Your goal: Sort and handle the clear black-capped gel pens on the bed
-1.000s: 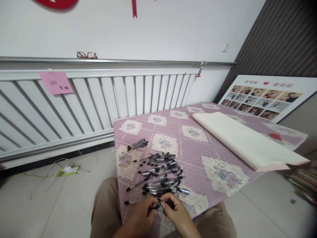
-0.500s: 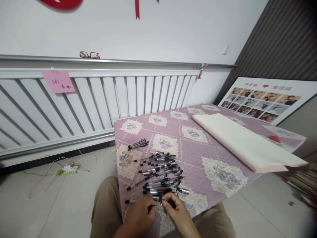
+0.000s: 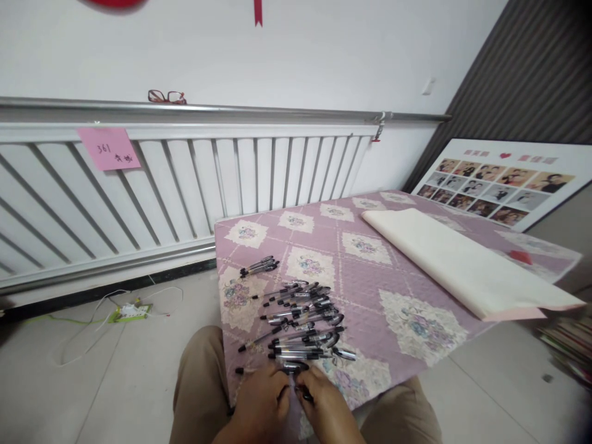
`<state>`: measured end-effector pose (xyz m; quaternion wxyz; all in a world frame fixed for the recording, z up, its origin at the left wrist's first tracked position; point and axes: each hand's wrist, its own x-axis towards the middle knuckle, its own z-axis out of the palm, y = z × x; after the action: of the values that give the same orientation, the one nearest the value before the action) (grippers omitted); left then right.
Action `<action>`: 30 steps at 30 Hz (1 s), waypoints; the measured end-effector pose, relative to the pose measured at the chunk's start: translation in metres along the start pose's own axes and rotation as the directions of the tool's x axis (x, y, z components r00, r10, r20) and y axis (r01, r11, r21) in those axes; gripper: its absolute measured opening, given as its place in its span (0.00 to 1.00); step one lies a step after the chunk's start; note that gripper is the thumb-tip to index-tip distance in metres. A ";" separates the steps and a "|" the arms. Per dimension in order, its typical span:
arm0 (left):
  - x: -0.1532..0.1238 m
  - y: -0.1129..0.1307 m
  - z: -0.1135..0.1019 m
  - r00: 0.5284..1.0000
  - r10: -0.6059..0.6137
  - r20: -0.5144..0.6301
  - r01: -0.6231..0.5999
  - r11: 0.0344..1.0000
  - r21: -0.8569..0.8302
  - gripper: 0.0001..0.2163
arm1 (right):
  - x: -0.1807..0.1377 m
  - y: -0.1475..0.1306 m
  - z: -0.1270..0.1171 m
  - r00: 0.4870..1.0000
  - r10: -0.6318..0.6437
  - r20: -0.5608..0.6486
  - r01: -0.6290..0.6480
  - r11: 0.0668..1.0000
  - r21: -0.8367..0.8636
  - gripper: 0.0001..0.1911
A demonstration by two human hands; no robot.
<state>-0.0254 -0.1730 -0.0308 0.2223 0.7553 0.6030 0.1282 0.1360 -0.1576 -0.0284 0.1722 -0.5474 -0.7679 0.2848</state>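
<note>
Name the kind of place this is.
Probably a room in a home, perhaps a small workplace: a white wall radiator, a flower-patterned tablecloth and a board of portrait photos.

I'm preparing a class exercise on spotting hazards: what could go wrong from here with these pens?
1. The small dark piece in the right hand is close to the table's near edge; if it slips, it might drop to the floor.
2. The pen partly hidden by the left hand has its dark tip near the table's left edge, so a nudge could push it off.
3. The heaped pens overlap, so pulling one could shift others.
</note>
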 end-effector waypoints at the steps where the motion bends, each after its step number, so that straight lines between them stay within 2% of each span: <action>1: 0.000 0.000 0.001 1.000 0.001 0.002 -0.001 1.000 0.007 0.07 | 0.000 -0.001 -0.001 1.000 0.014 0.018 -0.014 1.000 -0.017 0.13; 7: 0.001 -0.001 0.000 0.999 0.020 0.032 -0.022 0.998 0.055 0.06 | 0.002 -0.002 -0.008 0.993 0.076 0.091 -0.068 0.994 -0.082 0.13; 13: 0.002 0.004 0.000 0.998 0.020 0.056 -0.026 0.993 0.112 0.05 | 0.003 0.000 -0.012 0.996 0.075 0.048 -0.072 0.995 -0.065 0.15; 18: 0.005 0.005 0.006 0.994 0.082 0.074 -0.094 0.979 0.182 0.06 | 0.004 0.001 -0.014 0.998 0.067 -0.005 -0.067 0.997 -0.028 0.13; 24: 0.007 0.004 0.010 0.991 0.131 0.021 -0.132 0.968 0.216 0.04 | -0.002 0.005 -0.020 0.995 0.043 -0.088 -0.025 0.981 0.193 0.12; 30: 0.008 0.006 0.007 0.991 0.125 0.040 -0.131 0.962 0.241 0.05 | -0.006 0.007 -0.033 0.975 0.145 -0.171 -0.070 0.923 0.379 0.09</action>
<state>-0.0148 -0.1672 -0.0340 0.1268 0.8158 0.5612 0.0582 0.1620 -0.1532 -0.0067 0.3310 -0.5718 -0.6483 0.3783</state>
